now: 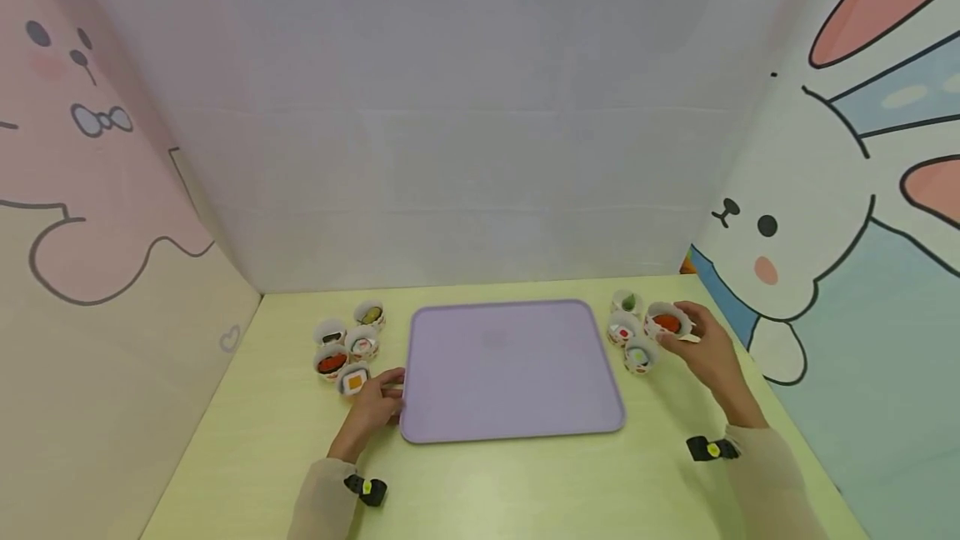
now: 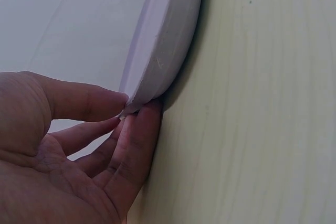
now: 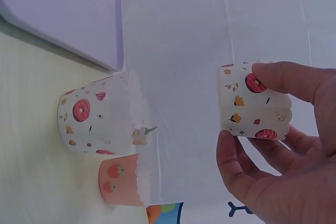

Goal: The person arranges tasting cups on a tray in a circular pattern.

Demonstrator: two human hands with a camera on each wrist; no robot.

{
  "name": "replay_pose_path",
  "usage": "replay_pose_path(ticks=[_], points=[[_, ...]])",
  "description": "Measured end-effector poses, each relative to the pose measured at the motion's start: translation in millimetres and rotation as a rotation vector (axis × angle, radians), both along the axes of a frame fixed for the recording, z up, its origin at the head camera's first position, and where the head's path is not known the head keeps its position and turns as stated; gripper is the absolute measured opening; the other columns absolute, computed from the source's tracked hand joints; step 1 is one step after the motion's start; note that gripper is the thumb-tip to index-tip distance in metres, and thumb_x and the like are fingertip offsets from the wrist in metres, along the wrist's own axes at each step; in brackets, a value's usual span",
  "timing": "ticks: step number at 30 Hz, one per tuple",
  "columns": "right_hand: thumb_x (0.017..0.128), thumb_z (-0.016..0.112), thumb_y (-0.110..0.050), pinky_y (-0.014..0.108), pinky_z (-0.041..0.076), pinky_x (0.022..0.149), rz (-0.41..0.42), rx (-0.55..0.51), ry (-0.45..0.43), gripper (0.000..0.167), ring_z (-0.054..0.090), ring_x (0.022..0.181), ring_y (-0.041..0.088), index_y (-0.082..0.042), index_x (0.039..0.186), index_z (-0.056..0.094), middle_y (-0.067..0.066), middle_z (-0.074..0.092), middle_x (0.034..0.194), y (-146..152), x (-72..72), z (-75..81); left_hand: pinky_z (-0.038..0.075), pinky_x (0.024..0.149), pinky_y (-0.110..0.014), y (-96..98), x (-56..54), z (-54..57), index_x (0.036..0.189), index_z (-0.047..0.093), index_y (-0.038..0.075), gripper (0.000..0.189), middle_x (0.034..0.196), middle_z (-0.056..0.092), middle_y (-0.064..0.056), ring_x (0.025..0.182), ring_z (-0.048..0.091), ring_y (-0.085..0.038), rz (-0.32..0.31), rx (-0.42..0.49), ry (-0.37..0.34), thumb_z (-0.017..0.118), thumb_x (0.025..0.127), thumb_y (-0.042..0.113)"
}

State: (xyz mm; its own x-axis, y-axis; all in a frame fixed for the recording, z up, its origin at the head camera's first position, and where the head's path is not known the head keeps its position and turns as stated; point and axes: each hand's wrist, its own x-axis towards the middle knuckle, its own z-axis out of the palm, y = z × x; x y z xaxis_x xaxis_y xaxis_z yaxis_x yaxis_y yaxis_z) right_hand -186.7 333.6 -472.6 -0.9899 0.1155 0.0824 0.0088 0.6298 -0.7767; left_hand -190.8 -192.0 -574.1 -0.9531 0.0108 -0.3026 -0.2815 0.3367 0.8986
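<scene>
My right hand (image 1: 708, 350) grips a white paper baking cup (image 3: 252, 103) printed with doughnuts and flowers, thumb on one side and fingers on the other. It is held up off the table, and something red shows inside it in the head view. My left hand (image 1: 372, 407) pinches the left edge of a lilac tray (image 1: 513, 369). In the left wrist view, the thumb is at the tray's rim (image 2: 152, 56) and the fingers are beneath it. The tray's surface bears nothing.
Three more paper cups stand right of the tray, one with a green piece (image 1: 629, 302); a pink strawberry-print cup (image 3: 121, 181) shows in the right wrist view. Several filled cups (image 1: 363, 343) cluster left of the tray. A white sheet (image 1: 480, 123) hangs behind the pale table (image 1: 495, 490).
</scene>
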Motion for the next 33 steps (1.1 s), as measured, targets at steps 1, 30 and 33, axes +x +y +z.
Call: replay_pose_path(ticks=[1,30,33], points=[[0.093,0.067,-0.037,0.022,0.047,0.073,0.011,-0.005,-0.001,0.07,0.051,0.122,0.041,-0.01,0.149,0.036,0.021,0.048,0.142,-2,-2.0,1.3,0.058,0.066,-0.037,0.0,0.0,0.4,0.141,0.05,0.0,0.056,0.131,0.056,-0.02,0.1,0.06,-0.025,0.001,0.001,0.001,0.056,0.086,-0.01],[0.091,0.069,-0.028,0.037,0.051,0.082,0.236,-0.095,-0.03,0.067,0.047,0.127,0.041,-0.011,0.148,0.038,0.019,0.04,0.153,-85,-55.4,4.2,0.057,0.064,-0.037,0.2,1.1,-0.4,0.141,0.049,0.0,0.057,0.13,0.057,-0.019,0.096,0.061,-0.022,0.005,-0.003,-0.007,0.057,0.085,-0.009],[0.09,0.071,-0.027,0.039,0.05,0.084,0.243,-0.109,-0.031,0.066,0.049,0.126,0.04,-0.011,0.146,0.04,0.017,0.044,0.15,-95,-61.9,1.6,0.057,0.065,-0.037,0.4,1.8,0.6,0.141,0.049,0.0,0.057,0.13,0.056,-0.019,0.097,0.061,-0.023,0.006,0.002,-0.007,0.057,0.085,-0.009]])
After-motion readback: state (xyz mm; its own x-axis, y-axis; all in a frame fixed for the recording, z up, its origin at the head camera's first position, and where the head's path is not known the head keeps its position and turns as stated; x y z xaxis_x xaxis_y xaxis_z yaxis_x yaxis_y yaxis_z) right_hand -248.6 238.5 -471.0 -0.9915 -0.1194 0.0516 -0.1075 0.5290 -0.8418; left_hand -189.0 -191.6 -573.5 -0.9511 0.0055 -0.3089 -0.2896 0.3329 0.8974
